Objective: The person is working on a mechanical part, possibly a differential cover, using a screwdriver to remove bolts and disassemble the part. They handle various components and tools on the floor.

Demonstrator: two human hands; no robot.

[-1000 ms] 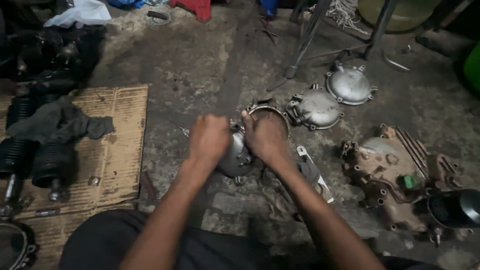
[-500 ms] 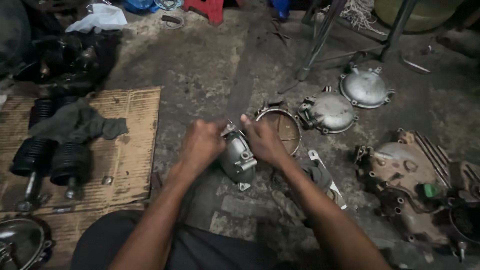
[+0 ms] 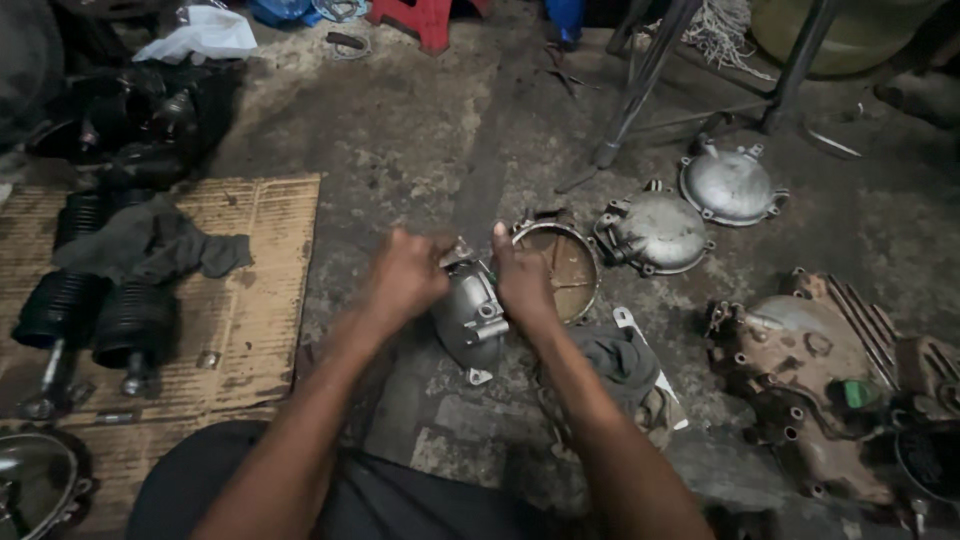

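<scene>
Head view looks down on a stained concrete floor (image 3: 420,140) where parts lie spread in easy reach of a person who appears to sit low, dark trousers at the bottom edge. Largest of them, a rusty brown engine case (image 3: 810,375) sits flat at the right, too bulky to hold, so it rests where it can be reached. At the left a sheet of cardboard (image 3: 250,300) serves as a mat, keeping two black ribbed rubber boots (image 3: 100,315) and a grey rag (image 3: 150,245) off the grit. Beyond the hands two round grey metal covers (image 3: 655,232) lie just beside each other, domed side up, and a ring-shaped part (image 3: 565,268) lies flat near them, laid out in a loose row. A second crumpled cloth (image 3: 620,360) lies under the right forearm, close by for wiping.

Between both hands, raised a little above the floor, is a small silver metal housing (image 3: 470,315), tilted so one face turns toward the camera, likely for a closer look. The left hand (image 3: 405,280) closes around its left edge, fingers curled tight against the metal. The right hand (image 3: 522,285) presses its right side, fingers wrapped over the rim and one fingertip raised. Two hands steady it because its lugs and odd shape give no single good hold.
</scene>
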